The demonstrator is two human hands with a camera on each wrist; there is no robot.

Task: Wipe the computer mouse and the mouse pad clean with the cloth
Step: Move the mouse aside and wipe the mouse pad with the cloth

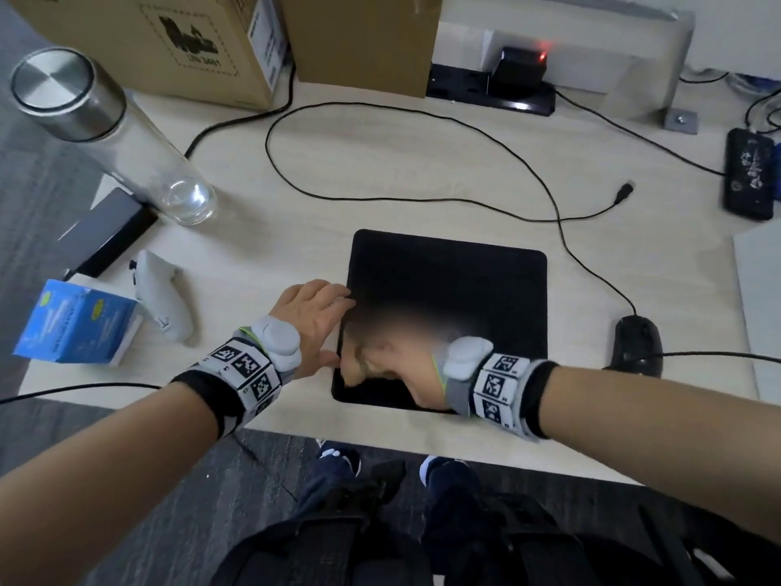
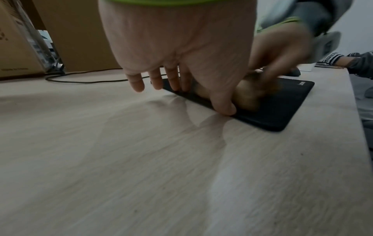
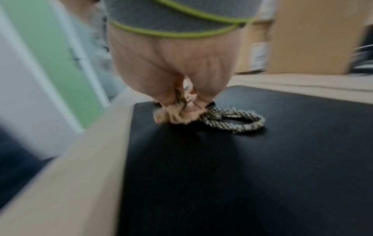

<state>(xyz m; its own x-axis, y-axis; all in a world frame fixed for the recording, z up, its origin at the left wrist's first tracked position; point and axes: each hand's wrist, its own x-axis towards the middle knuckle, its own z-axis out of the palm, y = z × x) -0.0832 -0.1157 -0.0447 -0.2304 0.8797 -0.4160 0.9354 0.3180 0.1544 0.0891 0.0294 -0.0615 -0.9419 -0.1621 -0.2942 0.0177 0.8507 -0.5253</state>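
Observation:
The black mouse pad (image 1: 456, 289) lies flat near the desk's front edge. My left hand (image 1: 331, 323) rests on its left edge with straight fingers, and in the left wrist view the thumb (image 2: 224, 107) presses the pad's (image 2: 282, 110) rim. My right hand (image 1: 384, 359), blurred by motion, grips a bunched tan cloth (image 1: 353, 365) on the pad's near-left part. The right wrist view shows the cloth (image 3: 169, 117) squeezed under curled fingers, with a checked loop cord (image 3: 236, 122) trailing on the pad (image 3: 242, 175). The black wired mouse (image 1: 636, 344) sits on the desk to the right of the pad, untouched.
A tall glass bottle with a steel cap (image 1: 110, 129) stands at the back left, beside cardboard boxes (image 1: 169, 40). A white controller (image 1: 165, 298) and a blue box (image 1: 76, 323) lie left of my hand. The mouse cable (image 1: 422, 196) loops behind the pad. A black device (image 1: 750, 175) is far right.

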